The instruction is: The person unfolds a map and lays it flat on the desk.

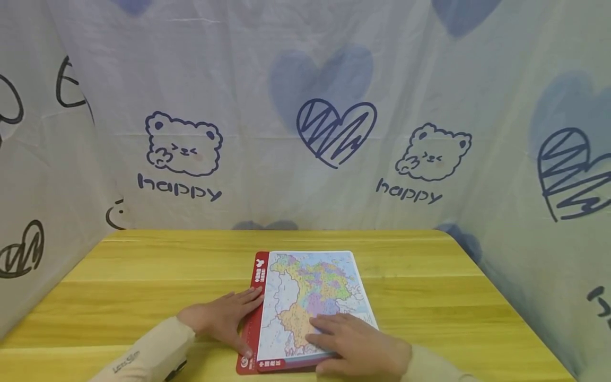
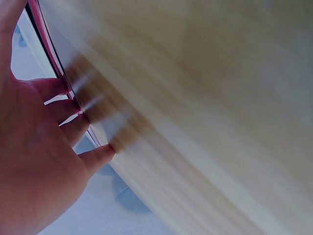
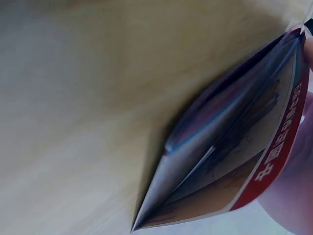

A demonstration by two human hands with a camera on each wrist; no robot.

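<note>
The desk (image 1: 429,297) is surfaced in yellow, streaked wood grain, with its far corners rounded. Behind the desk, a pale, creased cloth backdrop (image 1: 260,146) is printed with blue hearts, two bear faces and "happy" beneath each. The desk is flanked by a left cloth panel (image 1: 47,159) and a right cloth panel (image 1: 515,175), similarly patterned.

Printed cloth (image 1: 260,116) behind yellow table (image 1: 429,297).
</note>
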